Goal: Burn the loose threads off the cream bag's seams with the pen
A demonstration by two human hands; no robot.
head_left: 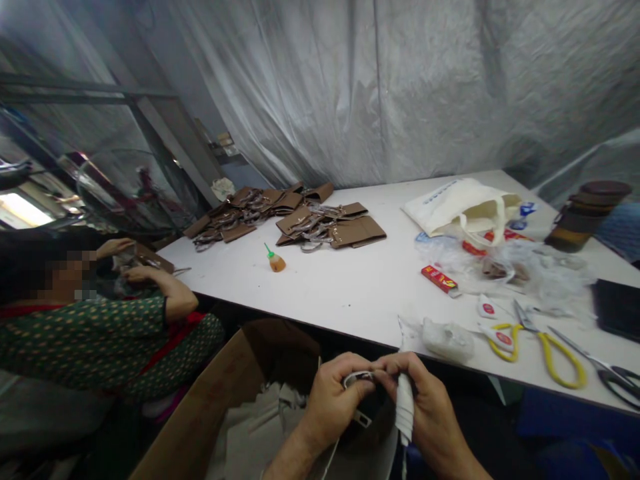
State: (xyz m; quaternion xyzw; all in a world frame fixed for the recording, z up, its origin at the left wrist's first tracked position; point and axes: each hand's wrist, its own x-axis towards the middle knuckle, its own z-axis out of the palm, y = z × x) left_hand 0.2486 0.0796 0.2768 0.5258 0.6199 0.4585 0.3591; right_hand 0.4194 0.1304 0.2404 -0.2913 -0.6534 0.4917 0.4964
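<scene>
My left hand (327, 399) and my right hand (431, 403) meet at the fingertips over an open carton, both closed in a pinch. A thin white cord (356, 377) loops around my left fingers, and a strand of it hangs below that hand. In my right palm and fingers sits a narrow white wrapped roll (405, 410), pointing downward. Just under the hands is a dark item with a small metal piece (362, 419), partly hidden. What the fingertips pinch between them is too small to make out.
Beside me stands a cardboard carton (195, 407) holding grey pieces (260, 420). The white table (320, 287) bears brown bags (333, 227), a glue bottle (275, 261), a red box (440, 281), yellow-handled scissors (537, 333) and a tote bag (460, 207). A co-worker (100, 333) handles a brown bag at left.
</scene>
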